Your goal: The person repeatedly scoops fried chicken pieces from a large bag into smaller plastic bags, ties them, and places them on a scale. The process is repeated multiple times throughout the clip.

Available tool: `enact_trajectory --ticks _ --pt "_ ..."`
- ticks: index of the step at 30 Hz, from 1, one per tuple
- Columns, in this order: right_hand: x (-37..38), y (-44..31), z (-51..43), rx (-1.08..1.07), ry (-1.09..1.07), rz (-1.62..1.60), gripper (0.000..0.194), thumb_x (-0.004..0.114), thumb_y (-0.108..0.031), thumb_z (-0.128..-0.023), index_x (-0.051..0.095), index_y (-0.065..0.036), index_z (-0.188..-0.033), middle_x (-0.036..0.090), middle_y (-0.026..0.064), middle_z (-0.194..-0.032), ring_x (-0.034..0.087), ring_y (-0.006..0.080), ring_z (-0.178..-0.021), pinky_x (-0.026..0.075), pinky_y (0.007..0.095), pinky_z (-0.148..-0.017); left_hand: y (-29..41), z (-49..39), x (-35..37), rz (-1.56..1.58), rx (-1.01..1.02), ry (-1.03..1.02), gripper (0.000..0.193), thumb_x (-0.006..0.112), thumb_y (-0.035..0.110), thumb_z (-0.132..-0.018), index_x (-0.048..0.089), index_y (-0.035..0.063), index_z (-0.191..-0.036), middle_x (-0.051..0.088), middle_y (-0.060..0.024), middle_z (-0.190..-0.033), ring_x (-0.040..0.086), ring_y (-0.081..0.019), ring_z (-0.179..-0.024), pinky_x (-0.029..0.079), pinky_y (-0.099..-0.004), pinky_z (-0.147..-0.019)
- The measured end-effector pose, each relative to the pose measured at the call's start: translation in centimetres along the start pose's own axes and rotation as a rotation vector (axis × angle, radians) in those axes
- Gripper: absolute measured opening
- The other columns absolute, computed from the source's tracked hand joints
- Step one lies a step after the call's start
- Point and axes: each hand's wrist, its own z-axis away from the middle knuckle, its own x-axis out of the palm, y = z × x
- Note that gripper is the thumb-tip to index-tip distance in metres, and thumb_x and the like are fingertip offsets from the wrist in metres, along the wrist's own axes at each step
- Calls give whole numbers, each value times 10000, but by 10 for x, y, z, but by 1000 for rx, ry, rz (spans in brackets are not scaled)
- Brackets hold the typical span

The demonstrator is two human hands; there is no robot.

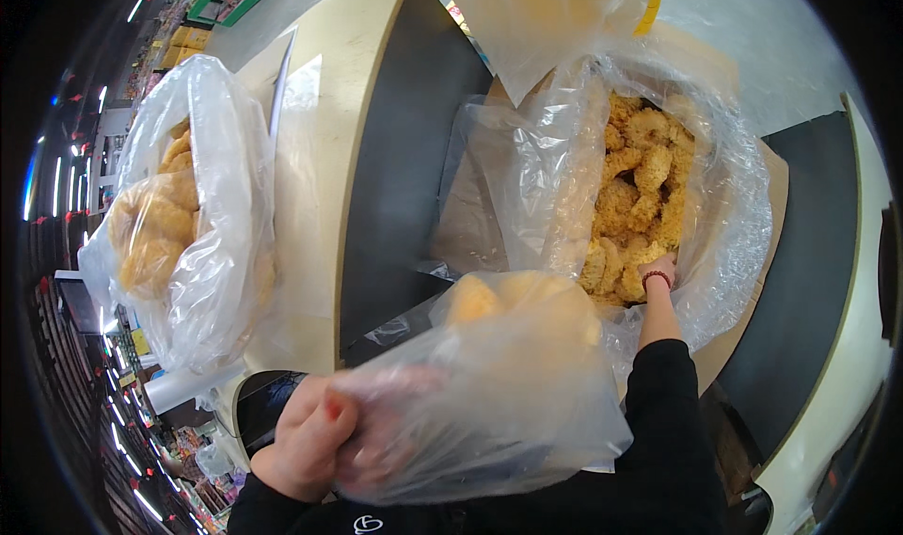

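My left hand [317,429] grips the rim of a translucent plastic bag [480,408], with part of the hand showing through the film. Golden-brown food pieces lie at the bag's far end. My right hand [659,270], with a red bead bracelet at the wrist, reaches into a plastic-lined cardboard box [765,210]. Its fingers are partly hidden at the near end of a heap of crumb-coated, golden food pieces [645,168]; whether they hold a piece cannot be told.
Another large clear bag of golden pieces [233,253] stands on the pale counter [303,253] at left, near a roll of plastic [190,387]. A plastic sheet or bag [550,20] with a yellow edge overhangs the box's far end. Dark panels flank the box.
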Motion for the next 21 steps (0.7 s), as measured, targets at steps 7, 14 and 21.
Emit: enact_trajectory --ticks 7,14,21 --pt "-112 -11 152 -552 359 -221 728 719 -161 -676 335 -33 -1283 454 240 -1150 507 379 -1070 449 425 -890 8 -21 22 -35 3 -151 432 332 312 -988 426 27 -1298 315 49 -567 309 -50 -430 258 -187 -384" --pt "-231 85 358 -1146 322 -1191 798 691 -80 -677 262 -6 -1345 403 154 -1294 434 259 -1197 408 384 -965 -7 -23 46 -150 98 -144 415 337 331 -987 445 74 -1294 316 56 -557 293 -43 -425 245 -194 -381" --pt "-156 75 406 -1360 217 -908 702 715 -45 -599 421 -7 -1236 467 172 -1192 480 306 -1098 395 382 -933 -46 -19 51 -399 377 -149 419 343 336 -985 463 77 -1291 382 67 -576 327 -32 -468 287 -193 -429"
